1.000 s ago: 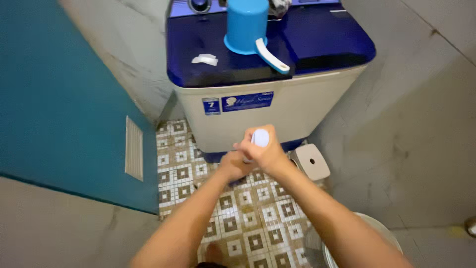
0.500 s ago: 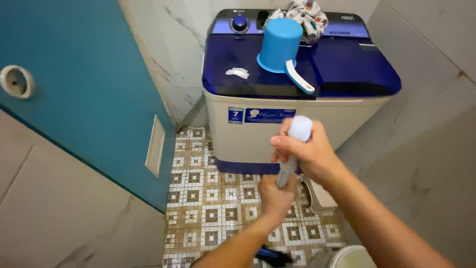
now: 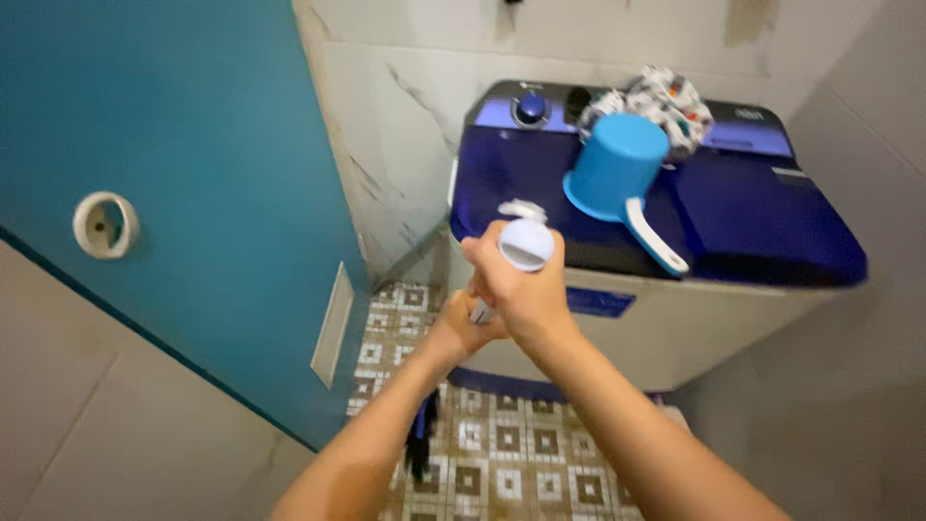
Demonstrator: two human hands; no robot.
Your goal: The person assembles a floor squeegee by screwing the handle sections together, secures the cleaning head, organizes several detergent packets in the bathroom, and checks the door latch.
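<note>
I had both hands together on the mop handle: right hand clamped near its rounded white top, left hand gripping just below, before the washing machine.

1 label shows: a blue rectangular sticker on the cream front of the washing machine, just under its dark blue lid, partly hidden behind the raised hands. No packages, signs or screens.
</note>
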